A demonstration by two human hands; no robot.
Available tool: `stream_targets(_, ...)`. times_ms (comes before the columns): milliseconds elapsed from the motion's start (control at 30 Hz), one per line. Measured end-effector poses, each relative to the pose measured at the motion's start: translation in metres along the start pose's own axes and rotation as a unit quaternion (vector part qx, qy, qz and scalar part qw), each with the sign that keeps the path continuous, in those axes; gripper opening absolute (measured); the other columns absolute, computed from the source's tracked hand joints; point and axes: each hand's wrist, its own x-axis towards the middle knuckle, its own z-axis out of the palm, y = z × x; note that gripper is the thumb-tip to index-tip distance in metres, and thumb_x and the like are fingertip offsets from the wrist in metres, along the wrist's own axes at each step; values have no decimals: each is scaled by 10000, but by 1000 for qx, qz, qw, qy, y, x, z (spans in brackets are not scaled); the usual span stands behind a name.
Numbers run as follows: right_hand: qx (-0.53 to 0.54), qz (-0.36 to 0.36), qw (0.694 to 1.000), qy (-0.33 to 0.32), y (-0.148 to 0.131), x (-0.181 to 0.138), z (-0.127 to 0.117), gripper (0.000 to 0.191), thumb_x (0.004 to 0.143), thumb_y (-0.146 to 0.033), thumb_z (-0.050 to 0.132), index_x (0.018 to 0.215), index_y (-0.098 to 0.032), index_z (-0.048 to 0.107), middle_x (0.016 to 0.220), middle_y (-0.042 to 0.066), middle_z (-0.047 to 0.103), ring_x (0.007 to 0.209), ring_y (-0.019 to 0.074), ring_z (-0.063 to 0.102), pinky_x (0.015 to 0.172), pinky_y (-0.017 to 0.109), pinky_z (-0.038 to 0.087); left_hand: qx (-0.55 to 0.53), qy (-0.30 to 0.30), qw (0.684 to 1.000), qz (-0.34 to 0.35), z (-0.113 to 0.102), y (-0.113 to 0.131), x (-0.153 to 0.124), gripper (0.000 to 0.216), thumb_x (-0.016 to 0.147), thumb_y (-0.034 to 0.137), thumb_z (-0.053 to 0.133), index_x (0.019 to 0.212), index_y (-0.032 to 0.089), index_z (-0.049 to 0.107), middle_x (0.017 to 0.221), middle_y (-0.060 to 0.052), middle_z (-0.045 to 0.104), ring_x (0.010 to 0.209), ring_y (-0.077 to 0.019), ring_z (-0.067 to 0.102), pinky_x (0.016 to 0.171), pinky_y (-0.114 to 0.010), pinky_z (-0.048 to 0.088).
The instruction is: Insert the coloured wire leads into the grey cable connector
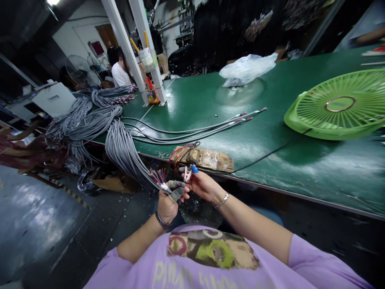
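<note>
My left hand [169, 202], with grey coverings on some fingers, is closed around the end of a grey cable [164, 186]. Thin coloured wires [157, 175] fan out from that stripped end. My right hand [202, 185] is close beside it, a blue cover on one fingertip. Between its thumb and fingers is a small pale pink-white clip [187, 174] that looks like a clamp or plier. A thick bundle of grey cables [120, 146] hangs over the table edge to the left of my hands.
Several loose cables [186, 138] lie across the green table [264, 160]. A taped board [207, 158] with wires sits at the near edge. A green fan [339, 104] stands at the right, a plastic bag [248, 68] at the back. Another person [120, 74] is at the far left.
</note>
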Motion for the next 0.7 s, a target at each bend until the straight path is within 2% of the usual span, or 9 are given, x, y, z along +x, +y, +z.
stream_targets(233, 28, -28, 997, 59, 6, 5, 0, 330, 657, -441, 740, 775, -146, 654, 655, 5, 630, 557, 96, 527, 528, 222, 427, 10, 6, 1000, -15, -2, -5, 0, 179, 641, 259, 744, 748, 139, 664, 651, -40, 702, 457, -102, 604, 399, -157, 357)
stream_targets(400, 39, 5, 999, 12, 7, 2, -2, 384, 744, -532, 622, 815, -155, 634, 708, 23, 642, 582, 115, 554, 531, 240, 438, 8, 6, 1000, -11, -2, -4, -1, 195, 630, 270, 754, 738, 137, 662, 647, -37, 701, 445, -101, 599, 385, -155, 347)
stream_targets(500, 57, 21, 998, 11, 8, -3, -10, 393, 749, -562, 596, 751, -169, 599, 723, 28, 647, 633, 128, 587, 578, 248, 460, 8, 10, 1000, -12, -5, -6, -3, 201, 630, 273, 754, 742, 134, 661, 652, -38, 701, 442, -100, 595, 381, -157, 345)
stream_targets(700, 65, 33, 995, 69, 6, -14, -37, 333, 764, -496, 618, 666, -187, 546, 843, 46, 670, 688, 122, 604, 680, 266, 475, 17, 16, 1000, -19, -14, -11, -12, 224, 631, 299, 755, 747, 135, 655, 657, -42, 703, 456, -101, 599, 392, -160, 355)
